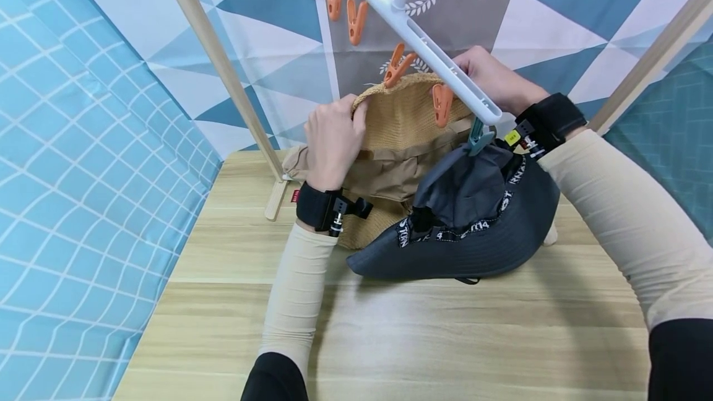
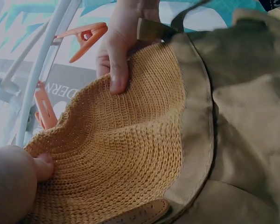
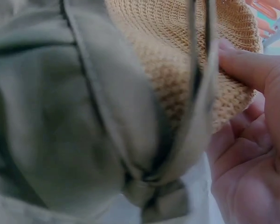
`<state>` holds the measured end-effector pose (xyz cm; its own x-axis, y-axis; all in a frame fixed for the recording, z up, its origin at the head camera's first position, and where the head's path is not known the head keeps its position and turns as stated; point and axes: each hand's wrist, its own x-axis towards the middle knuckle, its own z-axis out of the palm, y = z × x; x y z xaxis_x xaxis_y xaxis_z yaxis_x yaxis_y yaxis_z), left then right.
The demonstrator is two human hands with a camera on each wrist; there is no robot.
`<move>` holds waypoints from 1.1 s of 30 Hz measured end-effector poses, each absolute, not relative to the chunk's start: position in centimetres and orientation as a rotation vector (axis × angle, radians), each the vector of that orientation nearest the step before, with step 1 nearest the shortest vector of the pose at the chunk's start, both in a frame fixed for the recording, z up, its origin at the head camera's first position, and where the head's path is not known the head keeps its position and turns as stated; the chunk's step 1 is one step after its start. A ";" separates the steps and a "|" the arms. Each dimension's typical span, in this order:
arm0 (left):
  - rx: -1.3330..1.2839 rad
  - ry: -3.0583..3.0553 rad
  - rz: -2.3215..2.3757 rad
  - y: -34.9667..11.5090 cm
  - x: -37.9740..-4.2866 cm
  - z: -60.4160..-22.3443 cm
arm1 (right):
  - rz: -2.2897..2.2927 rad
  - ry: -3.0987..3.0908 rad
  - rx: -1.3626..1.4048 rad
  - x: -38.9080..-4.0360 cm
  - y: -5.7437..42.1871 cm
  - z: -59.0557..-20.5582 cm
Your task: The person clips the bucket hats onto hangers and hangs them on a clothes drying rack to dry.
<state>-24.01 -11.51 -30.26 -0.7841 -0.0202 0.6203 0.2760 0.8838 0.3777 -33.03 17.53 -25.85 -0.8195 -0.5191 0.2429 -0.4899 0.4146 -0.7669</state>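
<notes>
Head view: the left hand (image 1: 336, 141) pinches the straw hat (image 1: 406, 119), which spans between both hands over the far worktop (image 1: 228, 252); a loosened pinch could let the brim droop. Orange clips (image 1: 397, 68) beside it might snag the weave. The right hand (image 1: 496, 79) pinches the brim's right side; its wrist could knock the dark hat (image 1: 473, 249).

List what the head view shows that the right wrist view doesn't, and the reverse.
Head only: the dark bucket hat in a teal clip, the left hand and the wooden tabletop.

Right wrist only: the knotted fabric tie and the palm side of the right hand.

Both: the right hand gripping the tan hat's woven brim, and orange clips.
</notes>
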 end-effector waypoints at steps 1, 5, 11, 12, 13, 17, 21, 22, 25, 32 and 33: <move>-0.185 -2.404 -0.603 -11.5 -24.0 -30.2 | -1.405 2.602 -0.935 -33.0 17.5 -25.8; -0.199 -2.394 -0.607 -11.5 -23.9 -30.1 | -1.563 2.448 -0.924 -32.8 17.0 -25.5; -0.245 -2.403 -0.600 -11.3 -23.6 -30.0 | -1.991 1.965 -0.962 -32.5 16.0 -24.9; -0.252 -2.399 -0.595 -11.3 -23.6 -30.0 | -2.016 1.924 -0.977 -32.5 15.8 -24.7; -0.260 -2.395 -0.592 -11.3 -23.6 -30.1 | -2.028 1.896 -0.990 -32.5 15.7 -24.6; -0.299 -2.388 -0.600 -11.3 -23.7 -30.1 | -2.018 1.844 -0.986 -32.5 15.2 -24.0; -0.338 -2.390 -0.603 -11.2 -23.9 -30.0 | -1.892 1.966 -1.002 -32.4 14.8 -23.6; -0.348 -2.389 -0.604 -11.2 -23.9 -30.1 | -1.854 2.010 -1.015 -32.4 14.6 -23.6; -0.373 -2.382 -0.613 -11.0 -24.0 -30.1 | -1.792 2.069 -1.055 -32.4 14.1 -23.4; -0.430 -2.318 -0.632 -11.0 -24.0 -30.5 | -1.898 1.921 -1.015 -32.0 13.4 -23.7; -0.437 -2.311 -0.625 -11.0 -24.0 -30.5 | -1.913 1.905 -1.008 -32.0 13.4 -23.7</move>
